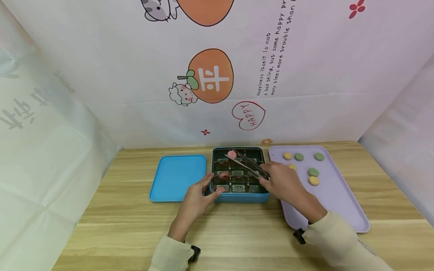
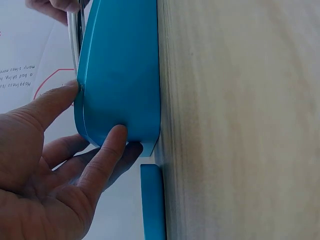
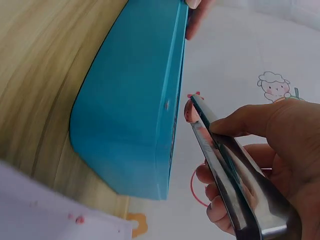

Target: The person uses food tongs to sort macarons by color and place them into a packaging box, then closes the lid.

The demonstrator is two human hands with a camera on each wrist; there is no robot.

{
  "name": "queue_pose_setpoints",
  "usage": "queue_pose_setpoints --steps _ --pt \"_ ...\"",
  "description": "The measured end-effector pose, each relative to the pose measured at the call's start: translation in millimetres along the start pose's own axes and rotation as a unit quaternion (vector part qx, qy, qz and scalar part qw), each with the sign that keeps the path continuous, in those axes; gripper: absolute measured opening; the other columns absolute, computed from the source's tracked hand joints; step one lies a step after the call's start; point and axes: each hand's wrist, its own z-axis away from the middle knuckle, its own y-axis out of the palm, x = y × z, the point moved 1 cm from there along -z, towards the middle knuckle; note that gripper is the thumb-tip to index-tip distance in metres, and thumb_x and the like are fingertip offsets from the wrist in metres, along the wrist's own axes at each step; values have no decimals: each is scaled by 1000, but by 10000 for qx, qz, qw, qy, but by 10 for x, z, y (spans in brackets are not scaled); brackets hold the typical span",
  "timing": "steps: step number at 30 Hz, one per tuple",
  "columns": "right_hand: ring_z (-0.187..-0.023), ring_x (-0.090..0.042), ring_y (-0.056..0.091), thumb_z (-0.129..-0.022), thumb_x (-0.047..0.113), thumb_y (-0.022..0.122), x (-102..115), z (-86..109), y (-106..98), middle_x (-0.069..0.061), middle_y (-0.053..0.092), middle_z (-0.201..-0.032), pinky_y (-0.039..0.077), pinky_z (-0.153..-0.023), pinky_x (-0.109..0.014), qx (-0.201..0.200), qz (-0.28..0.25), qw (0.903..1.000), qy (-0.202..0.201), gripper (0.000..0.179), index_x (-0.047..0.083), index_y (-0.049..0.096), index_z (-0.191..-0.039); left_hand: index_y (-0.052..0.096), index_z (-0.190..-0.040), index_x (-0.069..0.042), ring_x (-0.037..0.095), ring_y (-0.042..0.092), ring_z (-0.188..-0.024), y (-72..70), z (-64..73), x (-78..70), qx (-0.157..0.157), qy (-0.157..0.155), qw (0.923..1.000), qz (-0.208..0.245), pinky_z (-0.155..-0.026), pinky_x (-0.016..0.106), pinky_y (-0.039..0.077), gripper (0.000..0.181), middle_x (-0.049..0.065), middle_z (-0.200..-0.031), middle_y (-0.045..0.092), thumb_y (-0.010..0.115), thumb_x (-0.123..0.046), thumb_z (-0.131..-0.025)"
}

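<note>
My right hand (image 1: pixel 283 180) holds metal tongs (image 1: pixel 249 165) over a blue box (image 1: pixel 240 197) with a dark insert of several compartments. Between the tong tips is a pink macaron (image 1: pixel 232 154), above the back row; in the right wrist view the macaron (image 3: pixel 190 111) shows above the rim level. Two more pink macarons, one in the middle (image 1: pixel 223 174) and one in the front (image 1: pixel 221 189), sit in the left column. With fairly straight fingers, my left hand (image 1: pixel 194 199) touches the box's front left corner, its thumb (image 2: pixel 62 97) at the rim.
A lilac tray (image 1: pixel 329 207) right of the box bears several macarons, green (image 1: pixel 318 156) and yellow (image 1: pixel 314 181). Left of the box lies a flat blue lid (image 1: pixel 176 178). Everything stands on a wooden table (image 1: pixel 237 241) before a printed cloth (image 1: pixel 142 113).
</note>
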Motion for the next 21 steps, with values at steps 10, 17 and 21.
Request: queue_pose_setpoints --steps 10,17,21 --pt "-85 -31 73 -95 15 75 136 -202 115 -22 74 -119 48 -53 -33 368 -89 9992 110 35 -7 74 -123 48 -158 -9 39 56 -140 -5 -4 10 10 -28 10000 38 -84 38 55 68 11 -167 41 76 -25 -98" --pt "-95 -37 73 -96 16 74 214 -272 146 -23 74 -120 56 -60 -42 458 -61 9987 195 37 -7 73 -125 48 -158 -9 40 56 -139 -4 0 7 13 -15 10000 26 -99 50 56 68 11 -167 40 76 -26 -98" --pt "-98 -39 73 -96 16 75 249 -292 153 -24 74 -118 59 -63 -45 449 -53 9987 217 38 -8 73 -125 48 -158 -10 39 56 -139 -3 0 3 25 29 10000 -9 -93 47 57 68 11 -167 40 76 -26 -98"
